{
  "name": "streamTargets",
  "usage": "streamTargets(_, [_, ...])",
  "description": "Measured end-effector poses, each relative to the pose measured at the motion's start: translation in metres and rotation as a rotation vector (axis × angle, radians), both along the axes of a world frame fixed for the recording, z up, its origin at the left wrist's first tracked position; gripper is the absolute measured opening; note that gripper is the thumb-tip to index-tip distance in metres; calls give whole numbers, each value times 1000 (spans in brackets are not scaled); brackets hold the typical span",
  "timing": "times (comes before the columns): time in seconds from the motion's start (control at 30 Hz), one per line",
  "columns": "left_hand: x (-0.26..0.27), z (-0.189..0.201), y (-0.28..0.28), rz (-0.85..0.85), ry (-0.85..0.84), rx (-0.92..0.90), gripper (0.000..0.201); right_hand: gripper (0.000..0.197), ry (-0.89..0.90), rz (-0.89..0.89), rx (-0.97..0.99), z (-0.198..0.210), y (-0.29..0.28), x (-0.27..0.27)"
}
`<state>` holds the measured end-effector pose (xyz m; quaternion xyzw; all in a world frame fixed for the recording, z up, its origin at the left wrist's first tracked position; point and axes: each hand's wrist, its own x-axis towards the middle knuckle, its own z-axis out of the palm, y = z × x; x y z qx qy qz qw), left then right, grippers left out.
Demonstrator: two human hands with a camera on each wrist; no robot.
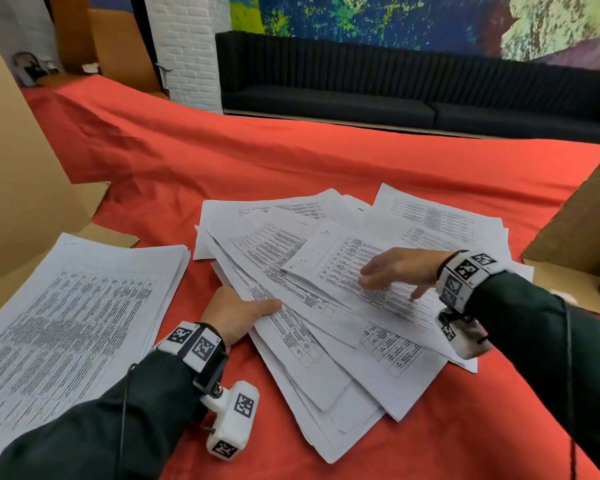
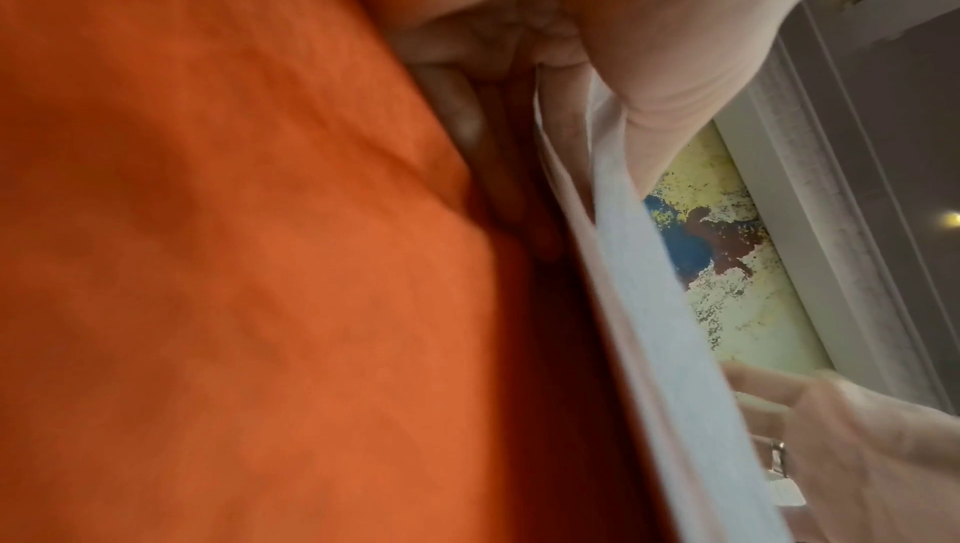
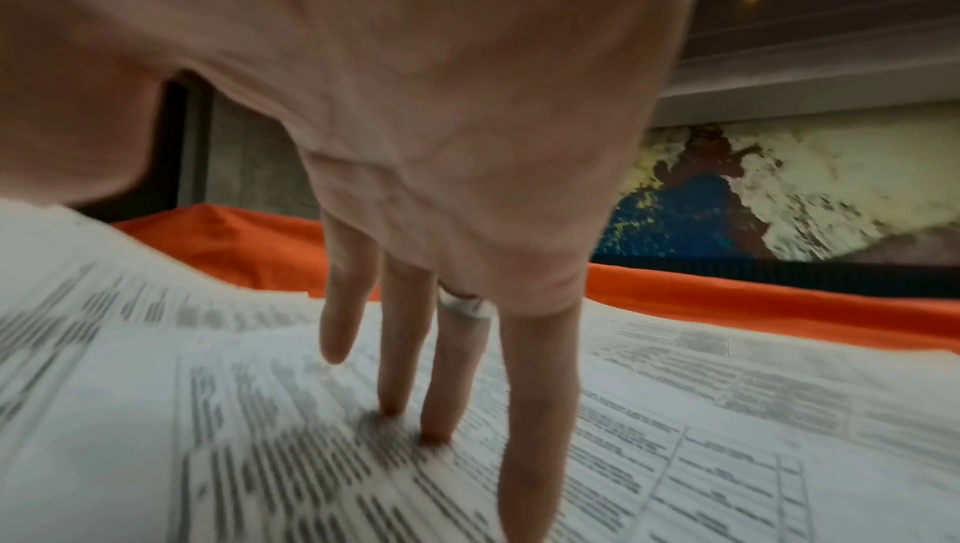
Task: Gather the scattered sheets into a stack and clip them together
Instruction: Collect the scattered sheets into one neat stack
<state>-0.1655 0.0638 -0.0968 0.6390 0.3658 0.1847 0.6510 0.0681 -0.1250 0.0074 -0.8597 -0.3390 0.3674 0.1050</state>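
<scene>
Printed white sheets (image 1: 291, 258) lie fanned out and overlapping in the middle of the red cloth (image 1: 257, 157). My left hand (image 1: 238, 311) grips the pile's left edge. In the left wrist view, the thumb (image 2: 670, 71) lies on top of the sheets (image 2: 654, 305) and the fingers (image 2: 462, 121) are tucked underneath. My right hand (image 1: 394, 270) rests flat on the top sheet. Its straight fingers (image 3: 442, 379) touch the printed sheet (image 3: 727, 429). To the left lies a separate, squared stack of sheets (image 1: 77, 323). No clip is in view.
Cardboard panels stand at the left (image 1: 21, 168) and at the right (image 1: 582, 223), with a cardboard base (image 1: 568, 289) beside the pile's right side. A black sofa (image 1: 395, 91) runs behind the table. Bare red cloth stretches beyond the sheets.
</scene>
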Motion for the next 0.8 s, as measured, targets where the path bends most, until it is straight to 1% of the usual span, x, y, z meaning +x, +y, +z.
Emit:
streamTargets(0.07, [2, 4, 0, -15, 39, -21, 42, 82, -203, 140, -103, -11, -3, -7])
streamTargets(0.13, [6, 7, 1, -21, 135, -74, 59, 100, -365, 247, -156, -30, -5, -18])
streamTargets(0.17, [9, 10, 2, -12, 183, -101, 67, 107, -402, 279, -163, -36, -6, -24])
streamTargets(0.23, [17, 16, 2, -6, 253, -118, 80, 114, -438, 307, -173, -44, -6, -31])
streamTargets(0.3, [25, 21, -2, -26, 307, -57, 85, 113, -483, 311, -193, -45, -4, -35])
streamTargets(0.37, [32, 24, -6, -45, 332, 17, 83, 104, -534, 316, -209, -45, -3, -35])
streamTargets(0.4, [34, 25, -7, -42, 338, 46, 82, 98, -555, 329, -205, -45, -3, -35])
streamTargets(0.43, [35, 25, -8, -37, 354, 75, 83, 87, -574, 336, -197, -45, -3, -35])
streamTargets(0.5, [38, 24, -9, -24, 389, 121, 86, 51, -626, 315, -145, -42, -3, -33])
streamTargets(0.53, [40, 24, -9, -16, 401, 136, 81, 33, -657, 297, -118, -38, -3, -33])
streamTargets(0.57, [42, 24, -8, -11, 413, 151, 72, 20, -684, 266, -92, -34, -3, -32])
streamTargets(0.6, [45, 23, -8, -2, 429, 168, 63, 12, -699, 226, -60, -28, -3, -32])
streamTargets(0.63, [47, 21, -7, 10, 441, 180, 58, 7, -700, 191, -30, -22, -3, -30])
streamTargets(0.67, [48, 20, -7, 17, 449, 183, 57, 6, -695, 166, -2, -16, -4, -28])
streamTargets(0.8, [46, 22, -4, 43, 389, 186, 61, 12, -655, 157, 67, 8, -18, -15])
